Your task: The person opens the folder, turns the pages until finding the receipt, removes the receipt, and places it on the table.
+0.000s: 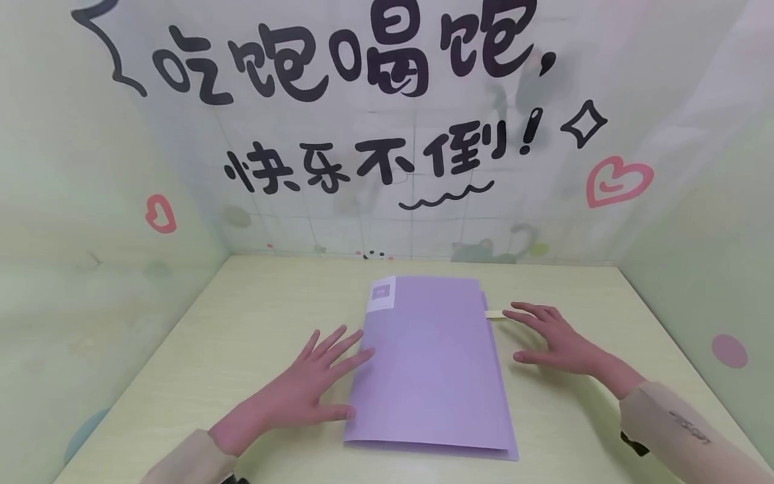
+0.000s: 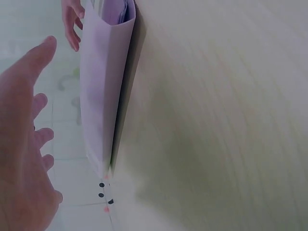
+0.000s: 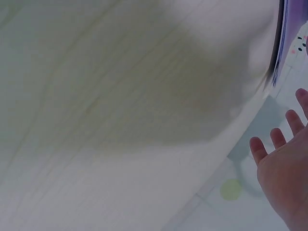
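Note:
A lilac folder (image 1: 432, 363) lies closed on the table, a white label (image 1: 381, 294) at its upper left corner. From its right side sticks out a short pale yellow strip (image 1: 494, 314). My left hand (image 1: 305, 386) has its fingers spread, the fingertips over the folder's left edge; in the left wrist view that hand (image 2: 24, 139) is above the folder's thick spine (image 2: 118, 72), with sheets visible inside at one end. To the right of the folder, my right hand (image 1: 559, 343) holds its fingers apart, the foremost fingertips right at the strip's outer end and the thumb away from it.
The pale wood-look table (image 1: 254, 323) is bounded by a back wall (image 1: 338, 228) with large black lettering and by side walls (image 1: 713, 269) with printed hearts and dots. Beige sleeves (image 1: 683, 423) cover both forearms.

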A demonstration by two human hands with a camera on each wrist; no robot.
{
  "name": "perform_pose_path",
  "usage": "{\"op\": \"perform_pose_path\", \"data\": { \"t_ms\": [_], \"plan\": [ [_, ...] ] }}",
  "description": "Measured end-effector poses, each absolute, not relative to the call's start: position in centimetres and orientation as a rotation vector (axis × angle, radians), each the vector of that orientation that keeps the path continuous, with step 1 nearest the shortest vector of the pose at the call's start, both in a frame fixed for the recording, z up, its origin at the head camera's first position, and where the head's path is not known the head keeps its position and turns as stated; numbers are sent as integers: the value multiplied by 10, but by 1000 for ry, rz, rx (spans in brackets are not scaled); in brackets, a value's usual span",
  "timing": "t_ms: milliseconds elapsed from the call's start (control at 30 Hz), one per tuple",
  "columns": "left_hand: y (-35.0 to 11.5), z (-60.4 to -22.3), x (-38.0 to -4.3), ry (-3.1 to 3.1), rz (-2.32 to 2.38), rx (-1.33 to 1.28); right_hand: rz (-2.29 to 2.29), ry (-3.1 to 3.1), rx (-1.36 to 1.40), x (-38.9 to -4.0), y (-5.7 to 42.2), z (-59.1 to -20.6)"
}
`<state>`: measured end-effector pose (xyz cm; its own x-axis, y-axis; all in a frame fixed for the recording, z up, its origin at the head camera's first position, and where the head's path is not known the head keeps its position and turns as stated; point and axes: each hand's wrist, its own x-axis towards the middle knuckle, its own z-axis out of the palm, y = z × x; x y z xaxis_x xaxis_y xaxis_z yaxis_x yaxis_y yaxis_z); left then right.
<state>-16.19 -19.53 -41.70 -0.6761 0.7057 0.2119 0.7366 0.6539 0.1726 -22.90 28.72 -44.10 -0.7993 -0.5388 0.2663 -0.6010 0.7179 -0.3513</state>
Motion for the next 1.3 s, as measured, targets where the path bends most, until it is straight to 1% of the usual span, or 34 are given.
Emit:
{"op": "perform_pose_path", "data": {
  "t_ms": [300,633,833,1067,1300],
  "plan": [
    [-190,-424,-155,-2665,-428,-1247,712,-2756,986,-241,276,-453],
    [-176,-425,-139,-2699,-632,-1167,811,-2820,951,-253,266,-463],
    [-165,-427,-133,-2675,-688,-1174,866,-2843,903,-256,261,-462],
    [-155,-431,-127,-2683,-714,-1125,811,-2896,818,-256,261,-467],
    [-139,-432,-124,-2676,-801,-1049,718,-2857,855,-254,259,-463]
  ]
}}
